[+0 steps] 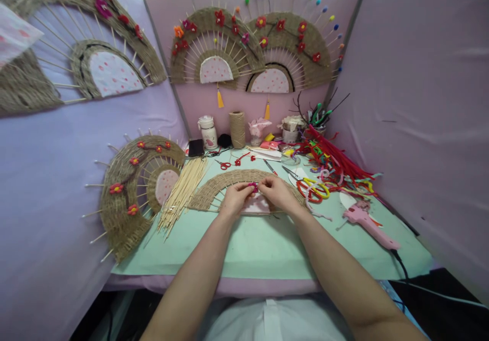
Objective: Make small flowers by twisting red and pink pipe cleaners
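Observation:
My left hand (237, 197) pinches a small magenta pipe-cleaner flower (253, 187) between thumb and fingertips. Close against the flower's right side, my right hand (275, 190) is closed in a pinch; whatever is between its fingertips is too small to make out. Under both hands lies a woven twine fan (214, 189), its arch facing away from me. Its pink-white cloth centre (256, 206) is partly covered by my hands.
Left of the fan lie thin wooden sticks (183, 191). Red-handled scissors (225, 165) rest behind it; larger scissors (311, 191) are at right. A pink glue gun (372, 226) with a cord lies farther right, before red pipe cleaners (340, 152). A twine spool (237, 130) stands behind.

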The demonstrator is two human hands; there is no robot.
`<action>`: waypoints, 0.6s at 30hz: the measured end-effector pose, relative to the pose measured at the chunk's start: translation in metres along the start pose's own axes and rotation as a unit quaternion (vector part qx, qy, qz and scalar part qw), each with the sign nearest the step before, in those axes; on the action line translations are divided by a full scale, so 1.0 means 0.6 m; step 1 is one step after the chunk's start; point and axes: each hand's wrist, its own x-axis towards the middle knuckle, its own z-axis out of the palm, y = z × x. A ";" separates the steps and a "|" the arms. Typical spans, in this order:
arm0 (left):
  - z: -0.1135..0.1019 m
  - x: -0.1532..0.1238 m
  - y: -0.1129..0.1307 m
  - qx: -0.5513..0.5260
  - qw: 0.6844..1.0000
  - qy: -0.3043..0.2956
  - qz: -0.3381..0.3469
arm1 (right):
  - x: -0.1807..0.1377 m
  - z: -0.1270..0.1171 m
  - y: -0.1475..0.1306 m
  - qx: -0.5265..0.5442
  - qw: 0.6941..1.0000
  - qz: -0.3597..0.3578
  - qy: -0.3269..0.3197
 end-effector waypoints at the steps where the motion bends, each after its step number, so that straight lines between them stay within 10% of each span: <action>1: -0.001 -0.001 0.001 0.000 1.000 -0.002 -0.004 | 0.000 0.000 0.000 0.001 1.000 -0.005 0.002; 18: 0.001 0.003 -0.008 0.110 0.989 0.061 0.076 | -0.005 0.012 -0.001 -0.054 0.996 -0.050 0.053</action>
